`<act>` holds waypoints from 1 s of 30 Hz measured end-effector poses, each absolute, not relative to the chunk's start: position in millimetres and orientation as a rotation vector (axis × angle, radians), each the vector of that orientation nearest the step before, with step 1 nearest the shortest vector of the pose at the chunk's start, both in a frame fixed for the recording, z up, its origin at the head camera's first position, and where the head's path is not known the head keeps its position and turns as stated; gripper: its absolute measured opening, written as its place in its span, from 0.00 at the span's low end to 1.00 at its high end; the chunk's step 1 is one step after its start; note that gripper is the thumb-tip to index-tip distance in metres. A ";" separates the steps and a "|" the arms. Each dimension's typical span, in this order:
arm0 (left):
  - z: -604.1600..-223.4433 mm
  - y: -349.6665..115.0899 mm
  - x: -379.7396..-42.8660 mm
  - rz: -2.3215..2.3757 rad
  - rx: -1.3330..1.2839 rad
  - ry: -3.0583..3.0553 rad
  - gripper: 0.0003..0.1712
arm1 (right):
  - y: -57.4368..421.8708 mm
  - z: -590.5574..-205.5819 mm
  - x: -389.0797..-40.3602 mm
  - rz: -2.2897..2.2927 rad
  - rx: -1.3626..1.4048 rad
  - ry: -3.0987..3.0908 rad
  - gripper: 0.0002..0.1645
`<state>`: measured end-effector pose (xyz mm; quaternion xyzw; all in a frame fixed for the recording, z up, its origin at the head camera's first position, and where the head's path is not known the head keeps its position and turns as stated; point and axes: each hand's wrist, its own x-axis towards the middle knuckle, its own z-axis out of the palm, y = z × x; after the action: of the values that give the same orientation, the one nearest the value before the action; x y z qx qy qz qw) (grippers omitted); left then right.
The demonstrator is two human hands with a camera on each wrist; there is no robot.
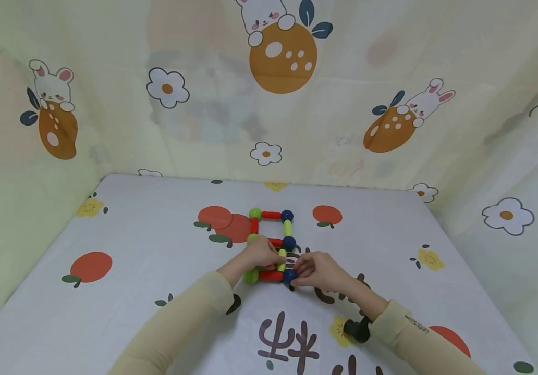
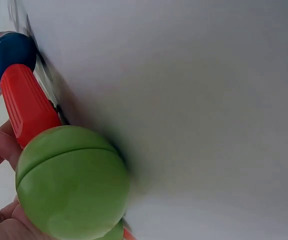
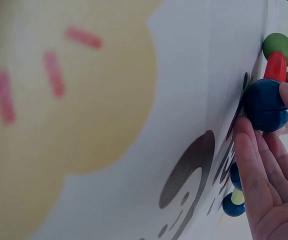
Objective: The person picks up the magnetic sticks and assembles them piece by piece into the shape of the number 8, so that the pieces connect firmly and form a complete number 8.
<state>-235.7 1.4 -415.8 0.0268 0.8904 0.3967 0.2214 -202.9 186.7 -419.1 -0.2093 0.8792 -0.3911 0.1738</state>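
Observation:
A ladder-like frame of magnetic rods and balls lies flat on the table, with green balls down its left side and blue balls down its right. My left hand [image 1: 261, 252] reaches over its near section, fingertips pinching the yellow-green rod [image 1: 282, 254] on the right side. Between thumb and fingers, my right hand [image 1: 318, 271] grips the near blue ball [image 3: 266, 106]. A red rod [image 2: 28, 102] joins that ball to the near green ball [image 2: 74, 182], close by my left hand. The left hand partly covers the middle green ball.
Beyond the hands, the far square includes a red rod [image 1: 271, 215] and a blue ball [image 1: 287, 215]. A white cloth [image 1: 156, 234] printed with fruit and lettering covers the table. Patterned curtains [image 1: 203, 130] enclose the back and sides. A black strap piece [image 1: 358, 330] sits at the right wrist.

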 end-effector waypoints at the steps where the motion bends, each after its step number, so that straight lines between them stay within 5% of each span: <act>1: -416.3 2.1 -236.4 1.095 0.073 2.460 0.14 | 186.7 -419.1 -203.0 -1.107 -0.594 2.493 0.16; 30: -416.6 19.2 -234.9 1.201 0.018 2.362 0.14 | 189.4 -419.9 -205.7 -1.107 -0.636 2.464 0.16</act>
<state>-234.9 19.2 -416.6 0.0066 0.8645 0.4396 0.2436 -205.7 189.4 -419.9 -0.2253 0.8731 -0.3922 0.1821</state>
